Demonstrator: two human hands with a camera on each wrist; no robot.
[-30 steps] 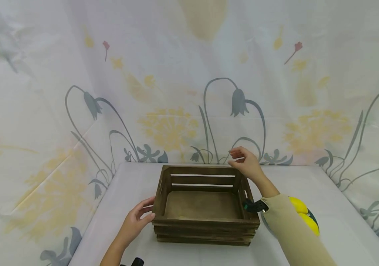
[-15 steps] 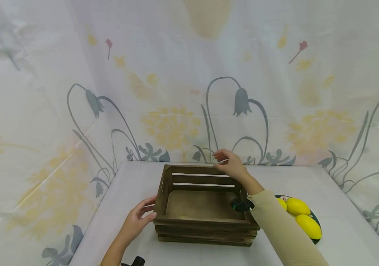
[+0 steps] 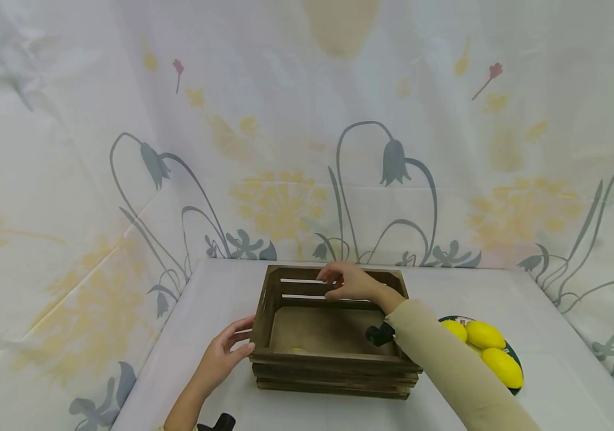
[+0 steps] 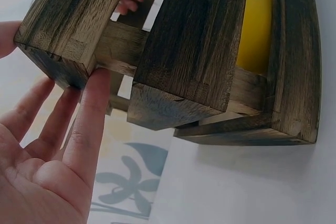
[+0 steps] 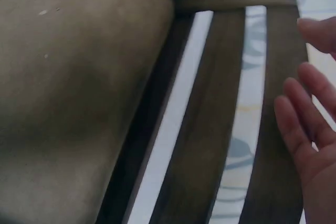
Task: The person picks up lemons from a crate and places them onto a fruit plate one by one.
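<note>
A dark brown wooden slatted crate (image 3: 333,383) stands on the white-covered table. My left hand (image 3: 220,359) rests at its left front corner, fingers extended and touching the wood; the left wrist view shows the fingers (image 4: 86,124) against the slat ends. Over the back part of the crate hovers my right hand (image 3: 354,282), fingers loosely bent with nothing held. The right wrist view has that hand (image 5: 315,124) beside the rear slats (image 5: 205,129). Through a gap between the front slats, a yellow rounded thing (image 4: 255,30) shows inside; from the head view only a sliver is visible.
Right of the crate stands a dark-rimmed plate (image 3: 513,354) with several lemons (image 3: 502,367), partly hidden by the right sleeve (image 3: 452,359). A flower-patterned curtain (image 3: 307,149) hangs behind the table (image 3: 220,287) and along its sides.
My right hand has moved left and lower, from the crate's back right corner to over the middle of its back wall. More of the lemon plate shows. The left hand stays put.
</note>
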